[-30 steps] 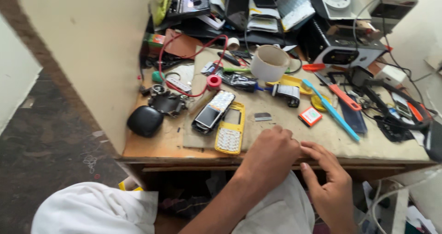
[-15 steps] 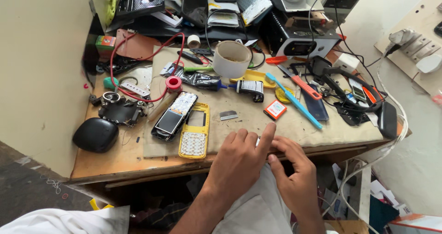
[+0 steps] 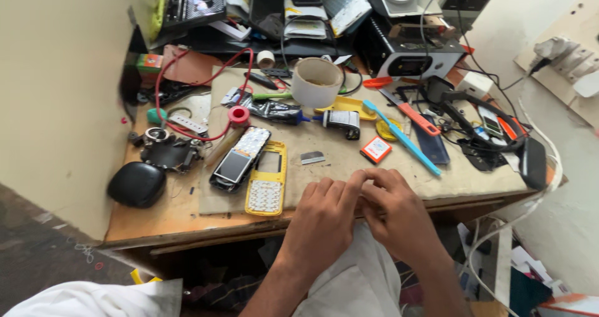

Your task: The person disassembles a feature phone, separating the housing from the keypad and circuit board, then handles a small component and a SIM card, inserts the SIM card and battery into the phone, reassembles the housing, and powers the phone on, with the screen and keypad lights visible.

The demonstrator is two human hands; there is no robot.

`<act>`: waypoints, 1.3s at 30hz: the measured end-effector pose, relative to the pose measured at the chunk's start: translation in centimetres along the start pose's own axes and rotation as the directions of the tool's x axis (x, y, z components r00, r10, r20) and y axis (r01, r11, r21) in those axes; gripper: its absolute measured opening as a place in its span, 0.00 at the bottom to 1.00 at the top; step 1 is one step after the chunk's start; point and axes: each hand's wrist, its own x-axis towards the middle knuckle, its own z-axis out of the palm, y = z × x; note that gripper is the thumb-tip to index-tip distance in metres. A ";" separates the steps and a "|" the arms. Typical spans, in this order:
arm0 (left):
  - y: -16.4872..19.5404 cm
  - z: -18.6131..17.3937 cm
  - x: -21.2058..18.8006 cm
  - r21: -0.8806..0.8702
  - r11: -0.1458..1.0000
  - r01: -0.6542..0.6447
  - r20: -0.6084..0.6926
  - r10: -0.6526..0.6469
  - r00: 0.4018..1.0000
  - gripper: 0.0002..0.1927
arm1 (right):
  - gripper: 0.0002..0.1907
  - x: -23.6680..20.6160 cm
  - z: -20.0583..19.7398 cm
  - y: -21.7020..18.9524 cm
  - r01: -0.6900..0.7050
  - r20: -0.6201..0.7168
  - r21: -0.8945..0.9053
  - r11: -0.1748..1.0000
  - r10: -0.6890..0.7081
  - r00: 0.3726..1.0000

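Left hand (image 3: 324, 220) and right hand (image 3: 399, 217) meet at the near edge of the workbench (image 3: 187, 220), fingertips pressed together, palms down, wrists rising from the lap. Whether they pinch some small part cannot be told; any such part is hidden. Just left lie a yellow phone housing (image 3: 267, 180) and a dark phone body (image 3: 240, 158); a small metal plate (image 3: 312, 158) lies just beyond. Risk: anything small slipping here would drop off the edge.
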 end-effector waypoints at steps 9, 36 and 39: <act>0.6 -2.3 -1.0 -0.125 0.987 0.098 -0.096 -0.110 0.989 0.24 | 0.09 -0.2 1.2 -0.4 -0.006 -0.138 0.022 1.000 0.009 0.990; -6.6 -11.3 -2.8 -0.274 0.776 0.569 -0.418 -0.629 0.656 0.14 | 0.06 3.4 5.6 0.6 -0.251 0.205 0.968 0.022 0.512 0.834; -7.1 -11.3 -2.0 -0.288 0.777 0.559 -0.447 -0.626 0.640 0.15 | 0.06 4.9 6.3 0.0 -0.266 0.228 0.964 0.012 0.477 0.849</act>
